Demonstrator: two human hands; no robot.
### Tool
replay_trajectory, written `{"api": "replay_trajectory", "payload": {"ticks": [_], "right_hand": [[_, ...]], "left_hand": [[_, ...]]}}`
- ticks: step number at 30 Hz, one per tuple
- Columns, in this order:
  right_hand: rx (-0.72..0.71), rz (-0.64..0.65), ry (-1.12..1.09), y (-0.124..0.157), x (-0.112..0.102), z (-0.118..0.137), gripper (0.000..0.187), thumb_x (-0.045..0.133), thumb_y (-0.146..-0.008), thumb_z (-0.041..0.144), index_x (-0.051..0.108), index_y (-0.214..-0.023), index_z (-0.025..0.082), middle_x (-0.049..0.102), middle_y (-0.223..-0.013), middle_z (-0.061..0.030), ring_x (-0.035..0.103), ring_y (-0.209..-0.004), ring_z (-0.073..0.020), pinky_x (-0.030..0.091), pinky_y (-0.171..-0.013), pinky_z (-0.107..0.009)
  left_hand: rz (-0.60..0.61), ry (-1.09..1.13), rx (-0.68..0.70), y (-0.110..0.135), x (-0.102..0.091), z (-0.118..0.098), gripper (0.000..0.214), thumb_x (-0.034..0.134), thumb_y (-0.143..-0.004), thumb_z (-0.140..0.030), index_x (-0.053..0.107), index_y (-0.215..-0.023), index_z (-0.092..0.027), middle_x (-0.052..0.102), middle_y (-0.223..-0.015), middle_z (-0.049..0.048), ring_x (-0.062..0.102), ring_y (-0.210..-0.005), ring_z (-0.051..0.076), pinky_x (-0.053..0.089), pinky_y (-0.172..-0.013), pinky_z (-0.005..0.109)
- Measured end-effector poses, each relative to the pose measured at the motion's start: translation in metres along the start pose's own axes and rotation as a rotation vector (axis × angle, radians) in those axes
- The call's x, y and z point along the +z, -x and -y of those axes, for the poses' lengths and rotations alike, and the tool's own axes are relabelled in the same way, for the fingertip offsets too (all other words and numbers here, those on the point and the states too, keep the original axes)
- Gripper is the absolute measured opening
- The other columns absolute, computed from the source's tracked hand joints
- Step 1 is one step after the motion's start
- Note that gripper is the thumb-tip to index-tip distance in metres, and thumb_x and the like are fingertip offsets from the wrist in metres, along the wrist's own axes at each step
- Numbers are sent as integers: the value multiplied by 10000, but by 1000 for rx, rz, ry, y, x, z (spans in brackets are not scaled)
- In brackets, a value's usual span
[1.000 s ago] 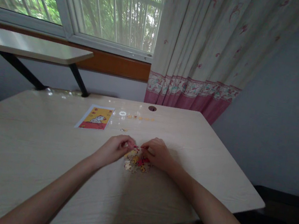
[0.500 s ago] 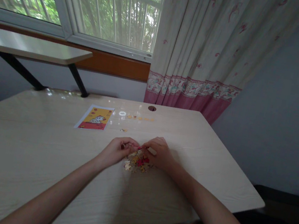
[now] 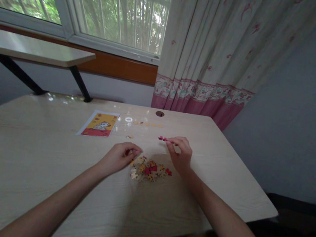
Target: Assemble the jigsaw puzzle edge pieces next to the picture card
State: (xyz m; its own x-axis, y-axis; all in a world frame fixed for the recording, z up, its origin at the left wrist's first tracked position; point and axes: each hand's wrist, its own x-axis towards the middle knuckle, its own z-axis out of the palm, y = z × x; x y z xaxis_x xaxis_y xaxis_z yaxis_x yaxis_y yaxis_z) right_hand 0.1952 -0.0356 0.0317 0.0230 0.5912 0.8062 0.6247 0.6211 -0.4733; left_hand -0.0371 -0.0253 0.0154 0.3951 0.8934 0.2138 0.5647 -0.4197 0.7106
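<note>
Between the thumb and fingertips of my right hand [image 3: 181, 155] is a red jigsaw piece [image 3: 162, 138], held up to the right of and beyond the pile. My left hand [image 3: 119, 158] is at the pile's left edge, thumb and fingers closed together; whether anything small is between them is hidden. The heap of jigsaw pieces [image 3: 149, 170] mixes red, yellow and bare-wood faces. A few of its left pieces lie close under my left fingers. Farther back, a row of yellow pieces [image 3: 147, 124] lies on the table, with a small loose piece [image 3: 129, 137] nearer me.
A picture sheet [image 3: 100, 125] with a white animal on yellow and red lies left of the row. The pale wooden table [image 3: 46, 172] has a round cable hole [image 3: 160, 114] at its back edge. A raised shelf [image 3: 36, 49] stands back left; a curtain [image 3: 206, 62] hangs behind.
My right hand has moved away from my left and from the pile, rising up and right with the red piece. The left hand stays near the pile, which now shows more fully.
</note>
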Motion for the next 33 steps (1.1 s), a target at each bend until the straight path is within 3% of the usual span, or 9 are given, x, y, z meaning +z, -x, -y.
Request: {"api": "replay_trajectory", "payload": {"ticks": [7,10,14,17,24,33], "right_hand": [[-29,20,0,2,2,-1,151,563,-854,297,676,-791,220,656,-752,-46,577,-745,-169,454,-722,-328],[22,50,-26,0,8,-7,131,591,-831,288,683,-776,213,656,-752,-45,577,-738,-164,452,-701,-314],[150,257,-100,-9,33,-24,84,637,-787,253,691,-774,190,659,-740,-33,558,-671,-137,440,-638,-266],[223,329,-105,-20,62,-35,81,645,-778,235,700,-796,177,659,-766,-33,562,-702,-128,431,-639,-241],[209,565,-1,-34,125,-33,123,628,-799,284,714,-821,198,690,-834,-14,589,-784,-129,415,-713,-233],[176,668,170,-33,132,-28,166,604,-813,376,723,-854,268,706,-847,9,608,-817,-156,397,-720,-256]], "left_hand": [[90,-97,28,-1,-4,1,259,464,-820,-274,681,-916,-171,695,-878,61,597,-710,161,454,-667,273],[152,-115,56,0,-6,1,251,453,-819,-259,678,-890,-174,693,-873,57,613,-753,171,457,-699,270],[206,-155,114,0,-6,2,254,427,-819,-226,670,-869,-174,684,-852,57,619,-771,176,460,-701,264],[204,-165,140,0,-5,3,255,421,-804,-184,665,-877,-175,678,-855,54,615,-782,169,460,-718,260],[205,-165,122,1,-3,5,267,418,-804,-158,662,-912,-169,676,-889,50,611,-784,158,456,-707,245],[201,-178,116,0,-1,4,259,430,-798,-155,665,-906,-173,684,-896,46,616,-803,164,456,-723,248]]}}
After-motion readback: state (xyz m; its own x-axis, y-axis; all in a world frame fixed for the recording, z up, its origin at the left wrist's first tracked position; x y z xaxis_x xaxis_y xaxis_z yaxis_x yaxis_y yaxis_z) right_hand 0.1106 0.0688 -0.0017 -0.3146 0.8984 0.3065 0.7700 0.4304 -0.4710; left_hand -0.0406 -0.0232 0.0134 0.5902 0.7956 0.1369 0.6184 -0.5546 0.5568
